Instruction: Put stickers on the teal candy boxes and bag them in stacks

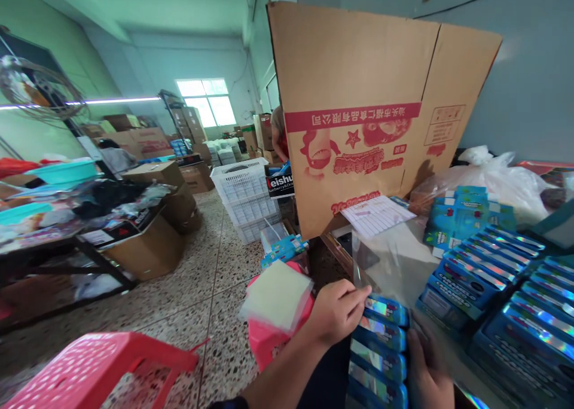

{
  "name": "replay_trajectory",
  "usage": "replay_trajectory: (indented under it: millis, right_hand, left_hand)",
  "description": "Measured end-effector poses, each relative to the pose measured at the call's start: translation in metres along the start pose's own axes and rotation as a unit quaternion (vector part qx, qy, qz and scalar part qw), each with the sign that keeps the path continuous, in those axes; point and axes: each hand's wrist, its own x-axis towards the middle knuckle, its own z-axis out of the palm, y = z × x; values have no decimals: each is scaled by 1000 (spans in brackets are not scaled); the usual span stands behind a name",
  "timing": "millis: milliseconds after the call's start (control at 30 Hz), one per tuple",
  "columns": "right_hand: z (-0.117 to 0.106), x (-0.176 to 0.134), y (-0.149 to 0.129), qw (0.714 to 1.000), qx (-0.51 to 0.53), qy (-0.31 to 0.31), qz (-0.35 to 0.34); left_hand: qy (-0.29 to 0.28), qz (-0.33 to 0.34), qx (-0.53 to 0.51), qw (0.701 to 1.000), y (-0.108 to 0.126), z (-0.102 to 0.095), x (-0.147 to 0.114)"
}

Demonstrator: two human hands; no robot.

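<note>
Stack of blue holographic boxes (379,349), lower centre of the frame, pinched at its top edge by the left hand (337,311), steadied from the right by the right hand (426,373) (fingers flat against it, grip itself hard to tell). Clear bag (394,259) just above, seemingly unfilled. Many more blue boxes (502,283) at lower right, so early going. Big cardboard carton (372,110) behind, pink stool (98,367) at lower left.

Upside-down red Chinese lettering on the big cardboard sheet (359,110), too inverted to read surely; white letters "eishu" on a black sign (280,185); printing on the blue packs (379,337) too small to read
</note>
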Motion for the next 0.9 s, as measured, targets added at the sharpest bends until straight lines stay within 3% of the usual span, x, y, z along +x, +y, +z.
replay_trajectory:
  millis: [200,333,500,733,900]
  right_hand:
    - [-2,-3,-7,1000,-20,-11,12]
    - [0,-8,-17,998,-2,-4,56]
    - [-5,-10,-19,998,-2,17,58]
    - [-12,-11,-15,998,1,3,64]
    - [-12,-10,-27,998,-67,-11,18]
  left_hand:
    - [5,-4,-39,999,16,-5,25]
    - [-63,-14,-91,994,21,0,37]
    - [-121,-25,-139,983,25,11,37]
    - [-130,22,-112,985,23,11,33]
    - [-144,36,-112,983,24,6,34]
